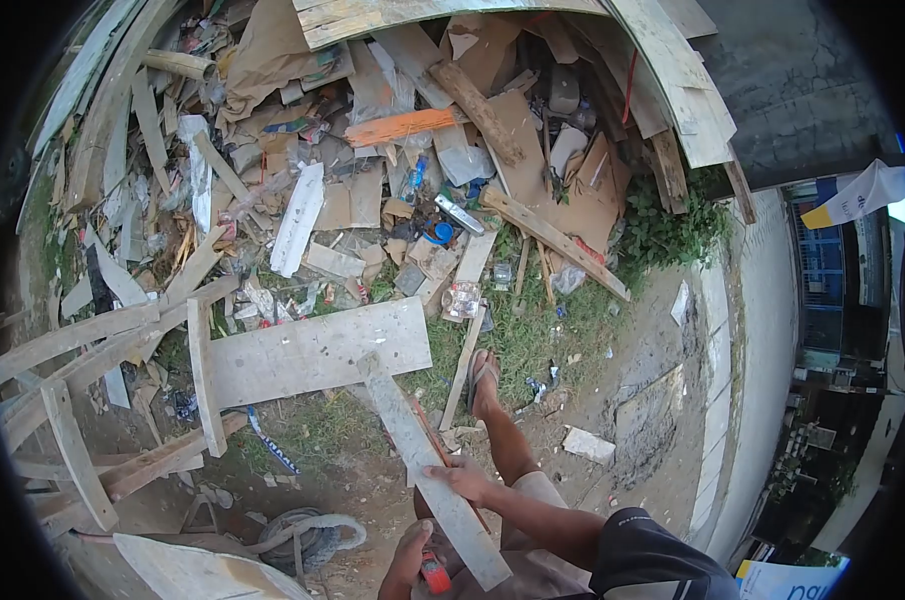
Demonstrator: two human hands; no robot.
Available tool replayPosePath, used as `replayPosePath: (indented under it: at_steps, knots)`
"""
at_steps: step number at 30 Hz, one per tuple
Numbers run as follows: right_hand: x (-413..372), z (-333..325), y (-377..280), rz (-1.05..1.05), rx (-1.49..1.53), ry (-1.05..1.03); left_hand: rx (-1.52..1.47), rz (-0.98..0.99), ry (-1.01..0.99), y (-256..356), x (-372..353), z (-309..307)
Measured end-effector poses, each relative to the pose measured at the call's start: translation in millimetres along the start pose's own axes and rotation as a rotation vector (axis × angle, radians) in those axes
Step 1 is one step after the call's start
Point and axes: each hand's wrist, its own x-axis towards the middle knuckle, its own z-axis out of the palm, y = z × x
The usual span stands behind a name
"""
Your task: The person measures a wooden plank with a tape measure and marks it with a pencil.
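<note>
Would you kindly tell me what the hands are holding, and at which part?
The right hand grips the pale plank at its edge, below mid-length. The left hand holds a red-handled tool by that handle.

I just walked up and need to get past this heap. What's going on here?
A person is handling a long wooden plank in front of a big heap of scrap wood and rubbish. The right hand lies across the plank. The left hand grips a small red object, too hidden to identify. The plank's far end reaches a wide board, and a sandalled foot stands on the grass nearby.
</note>
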Motion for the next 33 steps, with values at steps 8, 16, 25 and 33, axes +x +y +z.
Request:
replayPosePath:
  at_steps: [8,16,25,33]
  knots:
    - [9,-23,1,-0.132,-0.326,0.149,-0.050,-0.014,-0.023,-7,-44,15]
    - [-11,-2,-23,-0.282,-0.670,0.281,0.144,-0.017,0.084,-58,27,-35]
    - [16,23,17,-0.734,-0.950,0.504,-0.106,0.175,0.045,-43,38,-48]
    - [-30,77,-33,-0.588,-0.817,0.342,-0.180,0.243,-0.101,-22,25,-57]
